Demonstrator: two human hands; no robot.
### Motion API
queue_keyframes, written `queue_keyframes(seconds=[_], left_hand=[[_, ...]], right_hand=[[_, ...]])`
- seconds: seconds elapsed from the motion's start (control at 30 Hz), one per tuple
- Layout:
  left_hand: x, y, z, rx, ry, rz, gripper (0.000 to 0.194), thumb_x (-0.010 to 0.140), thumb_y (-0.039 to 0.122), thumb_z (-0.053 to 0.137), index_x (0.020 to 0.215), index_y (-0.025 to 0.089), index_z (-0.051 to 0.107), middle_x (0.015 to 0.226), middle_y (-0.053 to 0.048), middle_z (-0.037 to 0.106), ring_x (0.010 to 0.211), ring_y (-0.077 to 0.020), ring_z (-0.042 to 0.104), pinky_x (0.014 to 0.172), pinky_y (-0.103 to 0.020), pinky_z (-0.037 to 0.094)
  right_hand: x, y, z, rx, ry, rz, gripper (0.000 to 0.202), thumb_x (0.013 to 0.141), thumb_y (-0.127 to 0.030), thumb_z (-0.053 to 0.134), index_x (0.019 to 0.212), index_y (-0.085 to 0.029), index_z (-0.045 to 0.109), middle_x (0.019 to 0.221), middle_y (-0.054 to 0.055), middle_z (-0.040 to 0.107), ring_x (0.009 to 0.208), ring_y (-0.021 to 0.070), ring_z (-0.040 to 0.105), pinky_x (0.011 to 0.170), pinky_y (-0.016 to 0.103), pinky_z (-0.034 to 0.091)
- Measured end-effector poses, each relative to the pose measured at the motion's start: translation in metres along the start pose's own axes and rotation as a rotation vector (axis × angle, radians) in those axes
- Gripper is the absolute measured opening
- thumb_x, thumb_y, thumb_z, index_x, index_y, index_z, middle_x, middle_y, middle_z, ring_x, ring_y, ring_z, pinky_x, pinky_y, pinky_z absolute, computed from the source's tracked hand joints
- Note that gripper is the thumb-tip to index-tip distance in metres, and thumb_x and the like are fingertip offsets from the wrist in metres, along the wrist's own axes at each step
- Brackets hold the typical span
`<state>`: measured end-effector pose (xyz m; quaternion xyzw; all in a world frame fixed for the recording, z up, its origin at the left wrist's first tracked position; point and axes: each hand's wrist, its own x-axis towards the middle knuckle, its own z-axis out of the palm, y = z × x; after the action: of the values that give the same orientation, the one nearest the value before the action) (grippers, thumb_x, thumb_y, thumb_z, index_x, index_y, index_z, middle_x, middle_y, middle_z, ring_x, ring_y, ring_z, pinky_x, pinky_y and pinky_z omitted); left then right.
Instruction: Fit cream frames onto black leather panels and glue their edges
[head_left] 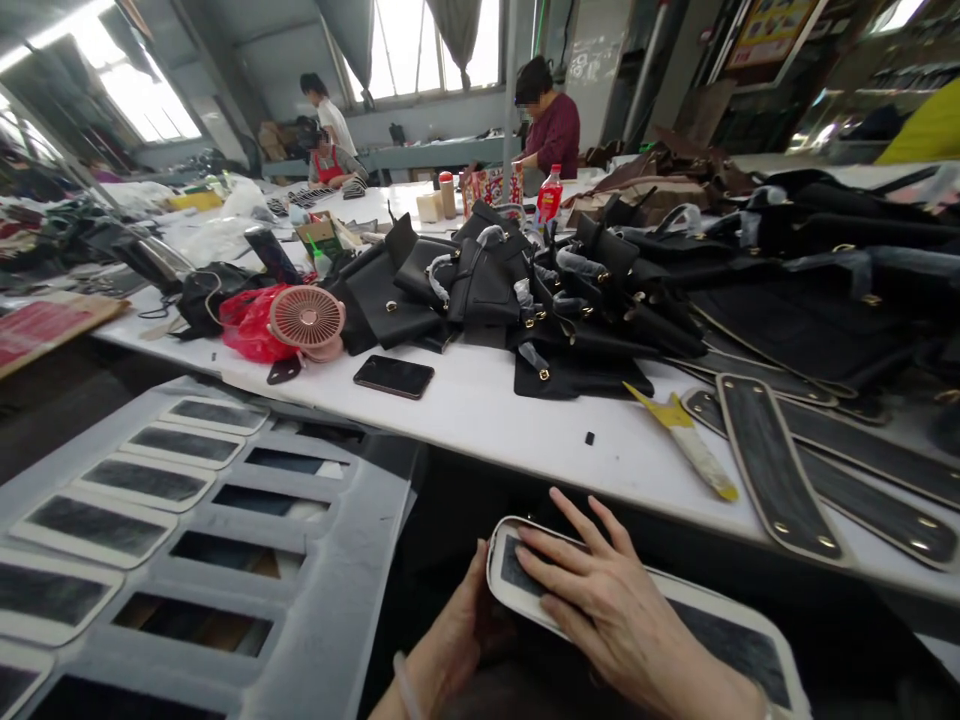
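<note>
Low at the front, a long panel [739,640] with rounded corners, a dark middle and a white border lies across my lap area. My left hand [461,625] grips its left end, thumb at the edge and the other fingers mostly hidden beneath. My right hand [600,590] lies flat over the upper face, fingers spread and pressing near the left end. Between the two hands, the panel's edge looks layered. To the left, smaller dark pieces with white borders [142,478] lie in a row on a grey slotted board [330,610].
Black bag pieces [487,280] are heaped on the white table [480,415]. A phone [394,376], a pink fan [307,322], a yellow-handled tool [686,440] and dark riveted straps [776,465] lie nearer. Several people [555,125] work farther back.
</note>
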<state>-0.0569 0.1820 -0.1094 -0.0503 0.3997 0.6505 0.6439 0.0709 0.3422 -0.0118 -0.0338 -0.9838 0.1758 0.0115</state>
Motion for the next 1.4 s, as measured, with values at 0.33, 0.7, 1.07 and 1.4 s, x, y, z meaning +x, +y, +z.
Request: queue_keyframes(seconds=[0.33, 0.7, 1.07, 1.4], left_hand=[[-0.008, 0.019, 0.014, 0.038, -0.046, -0.052, 0.085, 0.068, 0.071, 0.067, 0.129, 0.013, 0.059, 0.129, -0.015, 0.062, 0.124, -0.0329, 0.050, 0.103, -0.041, 0.036], [-0.011, 0.019, 0.014, 0.078, -0.047, -0.067, 0.082, 0.070, 0.071, 0.064, 0.129, 0.013, 0.059, 0.127, -0.015, 0.064, 0.119, -0.0321, 0.055, 0.098, -0.041, 0.040], [-0.016, 0.022, 0.034, 0.122, 0.055, -0.020, 0.073, 0.075, 0.065, 0.065, 0.125, 0.012, 0.062, 0.123, -0.015, 0.066, 0.117, -0.0330, 0.056, 0.099, -0.042, 0.041], [-0.027, 0.042, 0.039, 0.568, 0.187, 0.111, 0.061, 0.085, 0.057, 0.057, 0.132, 0.017, 0.057, 0.135, -0.011, 0.058, 0.126, -0.0314, 0.050, 0.107, -0.045, 0.037]], right_hand=[[-0.002, 0.001, 0.006, -0.033, 0.074, -0.041, 0.043, 0.096, -0.023, 0.046, 0.137, -0.032, 0.045, 0.151, -0.012, 0.036, 0.146, 0.0305, 0.007, 0.110, 0.050, -0.009], [-0.004, 0.002, 0.008, -0.021, 0.144, -0.096, 0.042, 0.095, -0.021, 0.048, 0.136, -0.030, 0.047, 0.149, -0.005, 0.042, 0.144, 0.0280, 0.019, 0.113, 0.049, 0.000], [-0.005, -0.002, 0.010, 0.128, 0.199, -0.020, 0.049, 0.087, -0.014, 0.054, 0.133, -0.031, 0.052, 0.141, -0.001, 0.052, 0.141, 0.0296, 0.028, 0.114, 0.055, 0.011], [-0.007, -0.003, 0.011, 0.162, 0.144, -0.004, 0.048, 0.090, -0.012, 0.047, 0.134, -0.031, 0.048, 0.148, -0.007, 0.043, 0.143, 0.0294, 0.021, 0.112, 0.055, 0.001]])
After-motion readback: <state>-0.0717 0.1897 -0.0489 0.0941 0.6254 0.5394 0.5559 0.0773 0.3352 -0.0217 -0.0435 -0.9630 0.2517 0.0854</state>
